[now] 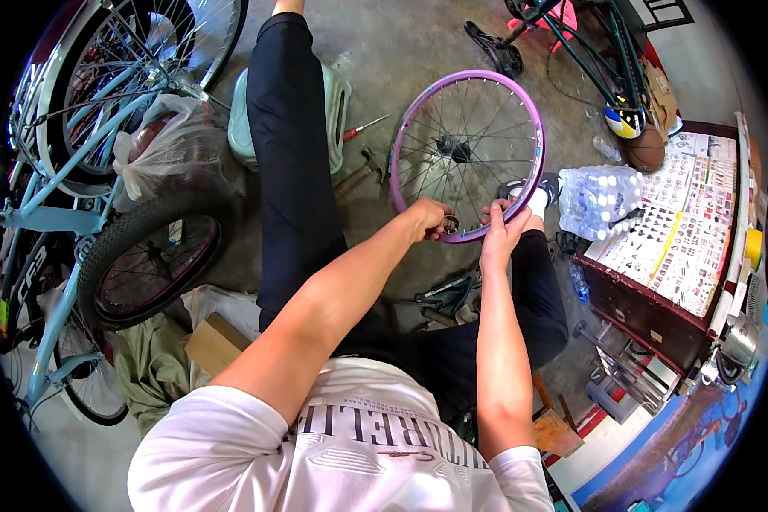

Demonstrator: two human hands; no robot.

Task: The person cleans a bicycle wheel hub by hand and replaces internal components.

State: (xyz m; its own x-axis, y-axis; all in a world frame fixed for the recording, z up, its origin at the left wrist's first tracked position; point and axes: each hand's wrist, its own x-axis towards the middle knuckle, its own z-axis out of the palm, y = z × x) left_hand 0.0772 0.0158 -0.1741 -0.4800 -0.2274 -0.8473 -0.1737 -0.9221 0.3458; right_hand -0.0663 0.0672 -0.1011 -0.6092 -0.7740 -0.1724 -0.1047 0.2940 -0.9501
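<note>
A bicycle wheel with a purple rim [533, 119], black spokes and a dark hub [455, 149] is held in front of me, without a tyre. My left hand [429, 218] is closed at the near lower left part of the rim. Its fingers pinch a small round dark spoke wrench [450, 224] by the spoke ends. At the near right part of the rim, my right hand [503, 225] is closed around the purple rim, thumb and fingers near the spokes. Parts of both hands' fingers are hidden behind the rim.
A hammer [363, 173] and a red-handled screwdriver [365, 128] lie on the floor beside a pale green stool [337, 119]. Bicycles and a tyred wheel [102, 277] crowd the left. Wrapped bottles [602, 200] and a dark red cabinet [640, 307] stand right.
</note>
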